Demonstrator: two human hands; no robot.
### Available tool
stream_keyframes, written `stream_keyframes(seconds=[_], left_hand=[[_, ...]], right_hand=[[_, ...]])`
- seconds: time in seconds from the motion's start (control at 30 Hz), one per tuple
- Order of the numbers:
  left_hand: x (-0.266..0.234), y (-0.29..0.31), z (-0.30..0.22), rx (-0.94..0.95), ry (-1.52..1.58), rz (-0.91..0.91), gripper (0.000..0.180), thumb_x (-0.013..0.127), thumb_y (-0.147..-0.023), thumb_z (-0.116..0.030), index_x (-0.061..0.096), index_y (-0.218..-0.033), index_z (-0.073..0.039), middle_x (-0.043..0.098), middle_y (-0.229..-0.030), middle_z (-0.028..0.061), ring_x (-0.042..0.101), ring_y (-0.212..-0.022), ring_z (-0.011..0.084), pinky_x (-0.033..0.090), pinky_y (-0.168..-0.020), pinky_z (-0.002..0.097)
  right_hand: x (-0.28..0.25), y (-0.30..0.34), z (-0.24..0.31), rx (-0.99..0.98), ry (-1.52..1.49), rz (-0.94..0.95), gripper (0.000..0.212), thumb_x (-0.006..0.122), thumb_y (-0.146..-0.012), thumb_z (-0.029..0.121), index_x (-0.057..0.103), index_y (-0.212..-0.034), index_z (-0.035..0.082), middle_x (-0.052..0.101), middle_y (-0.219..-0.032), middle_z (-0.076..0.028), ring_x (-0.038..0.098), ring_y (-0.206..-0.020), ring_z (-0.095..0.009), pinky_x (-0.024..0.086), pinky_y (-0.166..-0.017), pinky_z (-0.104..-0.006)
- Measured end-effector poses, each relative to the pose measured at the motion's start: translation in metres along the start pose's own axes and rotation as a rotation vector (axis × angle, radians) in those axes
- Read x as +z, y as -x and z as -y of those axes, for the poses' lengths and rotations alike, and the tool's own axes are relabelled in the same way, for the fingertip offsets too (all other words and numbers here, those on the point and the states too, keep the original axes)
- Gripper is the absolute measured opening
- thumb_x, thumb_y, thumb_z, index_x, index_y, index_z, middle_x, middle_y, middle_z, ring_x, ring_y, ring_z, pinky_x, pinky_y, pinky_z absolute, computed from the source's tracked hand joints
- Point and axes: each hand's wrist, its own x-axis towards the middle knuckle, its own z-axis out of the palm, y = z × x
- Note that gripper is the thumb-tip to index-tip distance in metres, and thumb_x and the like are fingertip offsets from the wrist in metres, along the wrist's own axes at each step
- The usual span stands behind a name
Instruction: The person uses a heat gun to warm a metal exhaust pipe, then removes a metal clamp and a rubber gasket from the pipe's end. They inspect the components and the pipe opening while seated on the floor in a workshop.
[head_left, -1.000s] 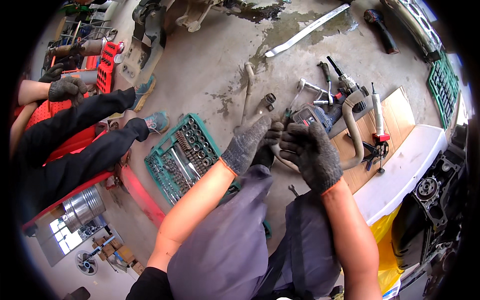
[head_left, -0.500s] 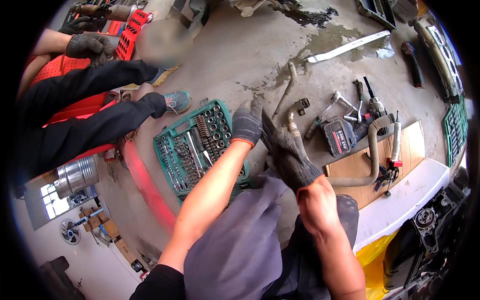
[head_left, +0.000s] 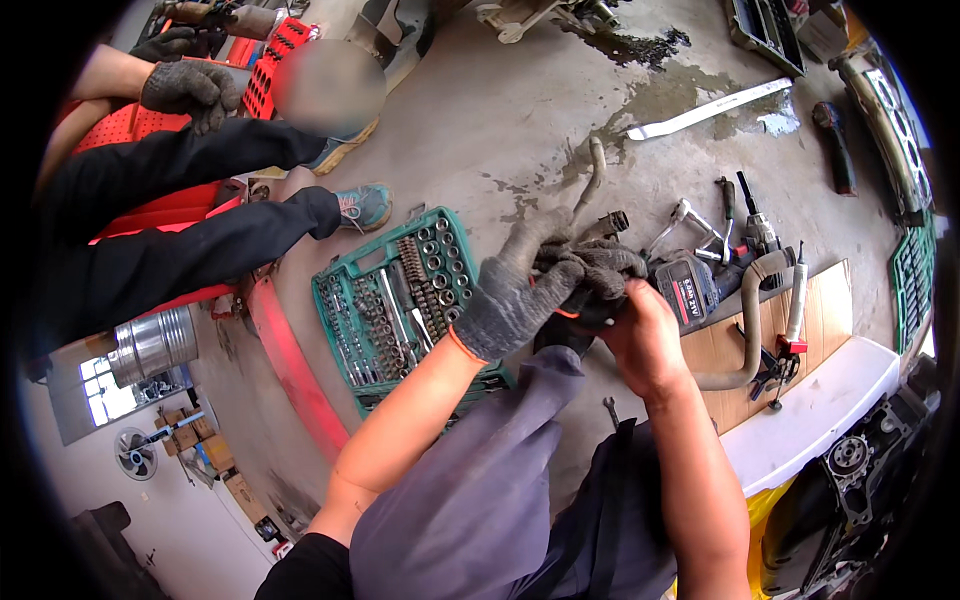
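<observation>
My left hand [head_left: 505, 305] wears a dark grey knit work glove with an orange cuff, and its fingers are closed on a second grey work glove [head_left: 605, 268]. Bare skin now shows on my right hand [head_left: 645, 345], from the wrist up to the knuckles. Its fingertips reach the bunched second glove, which hides them, so whether they are inside it or gripping it I cannot make out. Left of my hands lies an opened green socket set [head_left: 395, 300]. A battery-powered tool [head_left: 685, 285] rests on the floor just right of them.
A co-worker's gloved hand [head_left: 190, 90] and legs are at the upper left, beside red equipment. Ratchets [head_left: 695, 225], a bent hose [head_left: 745, 330] and cardboard [head_left: 820, 315] lie to the right. A white bar [head_left: 710, 110] is farther off; an engine part [head_left: 850, 455] stands lower right.
The right glove has come off most of my right hand, baring wrist and palm. My left hand moved right and closed on that glove. The view shifted slightly.
</observation>
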Motion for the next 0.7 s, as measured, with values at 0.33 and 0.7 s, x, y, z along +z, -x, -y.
stream_keyframes(seconds=[0.33,0.7], left_hand=[[-0.018,0.047,-0.007,0.058,-0.587,0.337,0.035,0.047,-0.097,-0.02,0.054,-0.125,-0.001,0.063,-0.115,0.025,0.063,-0.099,0.043,0.053,-0.083,0.0512],[-0.086,0.098,-0.075,0.175,-0.705,0.216,0.028,0.061,-0.093,-0.004,0.066,-0.12,-0.001,0.07,-0.114,0.022,0.069,-0.106,0.0382,0.054,-0.096,0.0432]], right_hand=[[-0.004,-0.092,-0.047,-0.015,0.616,-0.44,0.048,0.059,-0.103,0.042,0.068,-0.093,-0.005,0.062,-0.071,-0.005,0.057,-0.06,-0.017,0.046,-0.053,-0.034],[0.016,-0.161,-0.083,-0.172,0.955,-0.637,0.058,0.061,-0.1,0.043,0.07,-0.088,-0.013,0.068,-0.077,-0.03,0.07,-0.075,-0.043,0.052,-0.069,-0.0477]])
